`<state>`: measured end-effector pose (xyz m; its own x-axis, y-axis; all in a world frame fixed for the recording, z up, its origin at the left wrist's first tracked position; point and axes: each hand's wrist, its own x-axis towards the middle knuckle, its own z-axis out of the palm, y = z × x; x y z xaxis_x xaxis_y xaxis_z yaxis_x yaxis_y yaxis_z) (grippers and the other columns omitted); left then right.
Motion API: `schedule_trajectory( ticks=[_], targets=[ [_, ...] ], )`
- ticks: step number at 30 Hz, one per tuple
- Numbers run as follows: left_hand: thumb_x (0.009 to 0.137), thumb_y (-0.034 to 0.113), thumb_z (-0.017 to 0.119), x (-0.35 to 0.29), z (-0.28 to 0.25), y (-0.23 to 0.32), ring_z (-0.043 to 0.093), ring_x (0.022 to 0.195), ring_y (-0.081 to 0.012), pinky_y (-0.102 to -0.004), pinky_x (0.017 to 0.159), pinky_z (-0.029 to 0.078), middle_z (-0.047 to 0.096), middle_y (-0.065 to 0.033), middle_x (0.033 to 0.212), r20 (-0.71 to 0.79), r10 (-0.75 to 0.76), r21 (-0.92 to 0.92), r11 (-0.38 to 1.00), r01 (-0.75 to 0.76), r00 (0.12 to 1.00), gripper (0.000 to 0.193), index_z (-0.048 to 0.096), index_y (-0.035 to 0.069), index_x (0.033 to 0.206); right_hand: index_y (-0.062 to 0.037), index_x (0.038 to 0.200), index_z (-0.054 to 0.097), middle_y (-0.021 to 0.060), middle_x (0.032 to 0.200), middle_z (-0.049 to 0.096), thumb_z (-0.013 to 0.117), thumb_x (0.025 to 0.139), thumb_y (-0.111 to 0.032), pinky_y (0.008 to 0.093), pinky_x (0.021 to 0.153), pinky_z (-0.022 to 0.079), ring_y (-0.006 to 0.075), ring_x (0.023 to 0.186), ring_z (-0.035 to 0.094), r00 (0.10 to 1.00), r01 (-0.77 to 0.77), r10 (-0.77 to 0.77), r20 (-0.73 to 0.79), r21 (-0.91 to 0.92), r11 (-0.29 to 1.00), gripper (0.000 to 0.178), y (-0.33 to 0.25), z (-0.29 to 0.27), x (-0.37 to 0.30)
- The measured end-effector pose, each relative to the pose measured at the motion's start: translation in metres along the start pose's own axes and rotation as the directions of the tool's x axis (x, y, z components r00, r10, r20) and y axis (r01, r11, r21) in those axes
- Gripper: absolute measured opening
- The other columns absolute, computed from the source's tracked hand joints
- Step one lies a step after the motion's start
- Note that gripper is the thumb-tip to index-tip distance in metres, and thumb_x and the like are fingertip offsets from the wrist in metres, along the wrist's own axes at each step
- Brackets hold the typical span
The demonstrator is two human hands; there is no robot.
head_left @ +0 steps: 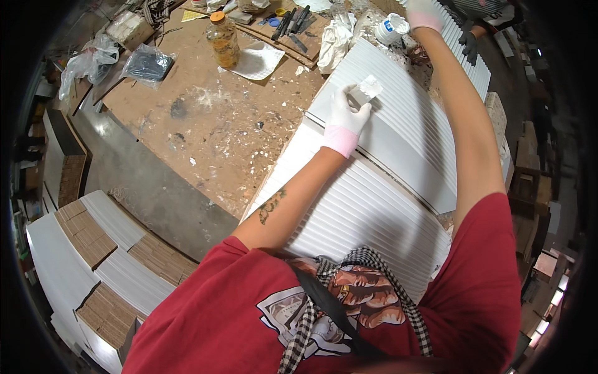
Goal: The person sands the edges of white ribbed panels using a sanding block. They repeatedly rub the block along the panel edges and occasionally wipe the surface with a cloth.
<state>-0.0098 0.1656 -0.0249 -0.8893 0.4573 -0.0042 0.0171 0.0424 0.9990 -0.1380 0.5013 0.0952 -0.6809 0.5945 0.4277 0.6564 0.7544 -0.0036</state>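
My left hand (346, 117), in a white glove with a pink cuff, is closed around a small whitish block (366, 91). It is over a white panel (405, 149) with a smooth strip and a ribbed face. Far ahead, my right hand (425, 14) wears the same kind of glove and reaches to the far end of the ribbed panels. Motion smears its fingers, so their hold is unclear. Nearer my body lies another white ribbed panel (349, 206), separated from the first by a dark gap.
The stained brown worktable (218, 134) holds an orange-capped jar (224, 40), a crumpled white cloth (337, 43) and a white tub (391, 28). Stacked panels (59, 249) stand at lower left. A co-worker's dark-gloved hand (468, 47) is at the far right.
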Motion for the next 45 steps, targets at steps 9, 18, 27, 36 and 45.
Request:
schedule_trajectory(
  ticks=[9, 18, 27, 36, 45],
  targets=[
    [0.088, 0.015, 0.080, 0.000, 0.002, -0.002, 0.056, 0.080, -0.0111, -0.0279, 0.074, 0.052, 0.058, -0.0035, 0.092, 0.047, -0.053, -0.037, 0.998, 0.055, 0.997, 0.062, 0.049, -0.006, 0.138, -0.0027, 0.093, 0.071, 0.0000, 0.074, 0.061, 0.059, 0.106, -0.023, 0.0209, 0.052, 0.042, 0.0050, 0.058, 0.048, 0.859, -0.508, 0.172, 0.482, 0.841, 0.183, 0.026, -0.003, -0.082, -0.191],
    [0.091, 0.007, 0.077, 0.000, -0.003, 0.001, 0.067, 0.083, -0.0121, -0.0249, 0.074, 0.056, 0.065, -0.0098, 0.101, 0.128, -0.075, -0.350, 0.930, 0.116, 0.989, 0.059, 0.045, -0.008, 0.138, 0.0012, 0.096, 0.068, 0.0027, 0.072, 0.065, 0.064, 0.104, -0.022, 0.0248, 0.049, 0.044, 0.0073, 0.054, 0.051, 0.895, -0.378, 0.344, 0.284, 0.892, 0.248, 0.025, -0.020, -0.042, -0.228],
    [0.091, 0.013, 0.077, 0.002, -0.004, -0.001, 0.058, 0.083, -0.0105, -0.0267, 0.076, 0.052, 0.059, -0.0047, 0.097, 0.134, -0.025, -0.192, 0.980, 0.050, 0.991, 0.064, 0.046, -0.002, 0.145, 0.0014, 0.114, 0.072, 0.0135, 0.098, 0.077, 0.063, 0.102, -0.025, 0.0298, 0.069, 0.057, 0.0166, 0.075, 0.069, 0.964, -0.179, 0.261, 0.060, 0.870, 0.459, 0.031, 0.028, -0.018, -0.087],
    [0.089, 0.007, 0.074, -0.001, -0.006, 0.004, 0.056, 0.087, -0.0106, -0.0264, 0.080, 0.052, 0.060, -0.0056, 0.106, 0.109, 0.024, -0.175, 0.985, -0.004, 0.994, 0.059, 0.049, 0.004, 0.143, -0.0223, 0.119, 0.077, 0.0110, 0.113, 0.076, 0.061, 0.095, -0.049, 0.0434, 0.090, 0.055, 0.0340, 0.106, 0.071, 0.985, 0.039, -0.070, 0.159, 0.189, 0.981, 0.039, 0.020, 0.029, -0.046],
    [0.089, 0.012, 0.077, 0.000, -0.003, 0.003, 0.052, 0.084, -0.0110, -0.0265, 0.078, 0.051, 0.059, -0.0042, 0.101, 0.098, -0.002, -0.197, 0.980, 0.021, 0.995, 0.059, 0.050, 0.002, 0.140, -0.0211, 0.120, 0.076, 0.0142, 0.114, 0.074, 0.060, 0.095, -0.047, 0.0444, 0.091, 0.054, 0.0367, 0.108, 0.069, 0.998, -0.056, 0.061, -0.012, 0.247, 0.967, 0.040, 0.025, 0.005, -0.049]
  ],
)
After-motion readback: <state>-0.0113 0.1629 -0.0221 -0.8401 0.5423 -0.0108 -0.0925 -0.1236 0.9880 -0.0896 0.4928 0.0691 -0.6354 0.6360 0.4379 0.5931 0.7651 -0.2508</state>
